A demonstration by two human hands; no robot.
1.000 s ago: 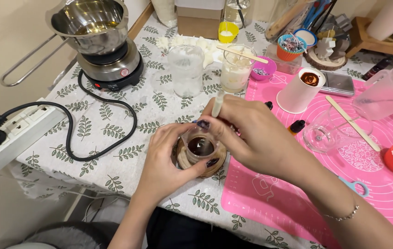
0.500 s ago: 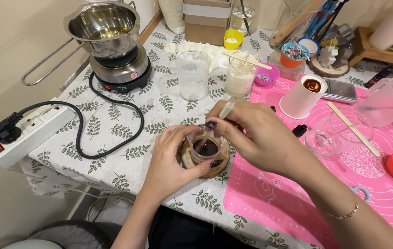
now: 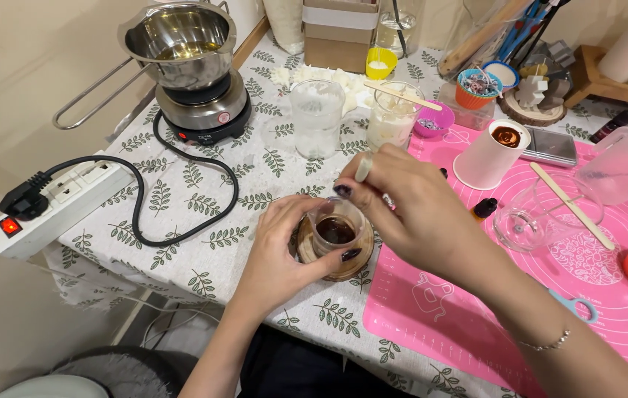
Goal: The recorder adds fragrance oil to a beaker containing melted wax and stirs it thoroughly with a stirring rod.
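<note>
Small clear glass [image 3: 336,230] near the table's front edge, just left of the pink mat [image 3: 469,324], seated on a round wooden coaster [image 3: 351,265]. Filled partway with a dark brown liquid, surface glossy; rim bare and transparent. Cupped from the left by the left hand [image 3: 281,254], fingers wrapped narrowly round glass and coaster, dark-nailed thumb pressed on the coaster's front rim. Reached over from the right by the right hand [image 3: 417,210], fingers bunched close above the rim, a pale slim object, perhaps a wick or stick, pinched between thumb and forefinger; exact kind not clear.

Leaf-printed cloth [image 3: 203,221] under everything. Farther back, a steel pot [image 3: 181,40] on a small hot plate [image 3: 203,110], black cord looped to a white power strip [image 3: 56,206] with a red switch lit. Behind the glass, a frosted tumbler [image 3: 318,118] and a jar [image 3: 391,121] with a wooden stick laid across. On the mat, a white cup [image 3: 487,155] with brown contents, an empty clear bowl [image 3: 542,217] bearing another stick, and a clear jug [image 3: 627,162] at the right.
</note>
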